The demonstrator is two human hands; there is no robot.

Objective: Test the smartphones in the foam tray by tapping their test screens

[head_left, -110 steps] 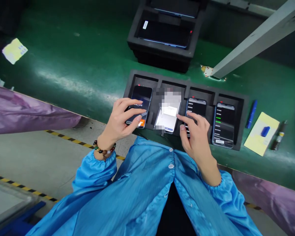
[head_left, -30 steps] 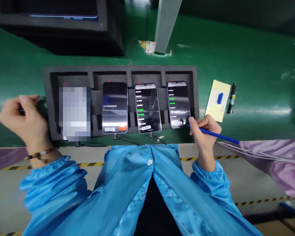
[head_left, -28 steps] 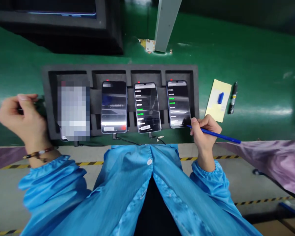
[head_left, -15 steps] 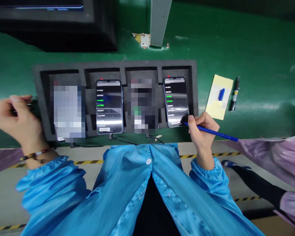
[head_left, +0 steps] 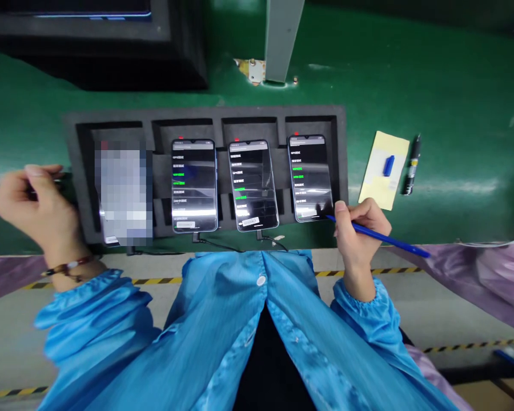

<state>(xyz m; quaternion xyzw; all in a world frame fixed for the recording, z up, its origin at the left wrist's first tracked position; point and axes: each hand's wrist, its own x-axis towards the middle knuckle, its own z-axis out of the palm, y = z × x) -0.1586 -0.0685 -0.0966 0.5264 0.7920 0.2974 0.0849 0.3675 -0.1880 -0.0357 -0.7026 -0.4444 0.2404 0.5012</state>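
Observation:
My right hand [head_left: 360, 231] is closed in a pinch around a blue pen [head_left: 385, 237]. The pen's tip is by the lower right corner of the rightmost phone [head_left: 312, 182]; whether it touches the screen I cannot tell. My left hand [head_left: 36, 200] hovers left of the foam tray [head_left: 341, 171], its fingers curled in, and what they hold, if anything, is hidden. Two more phones, the inner left one [head_left: 194, 188] and the inner right one [head_left: 253, 188], show dark list screens with green lines. The leftmost phone [head_left: 111, 240] is mostly blurred out.
Right of the tray lie a yellow paper [head_left: 374, 177] with a blue cap [head_left: 389, 166] on it and a black marker [head_left: 412, 164]. Short cables [head_left: 216, 245] run from the phones' lower ends. A grey post [head_left: 282, 43] and a black box [head_left: 184, 51] stand behind.
The inner right phone, blurred out before, now shows its list screen. My right hand and pen have shifted slightly right in the picture, as the whole view has. A person's leg at right has left the view.

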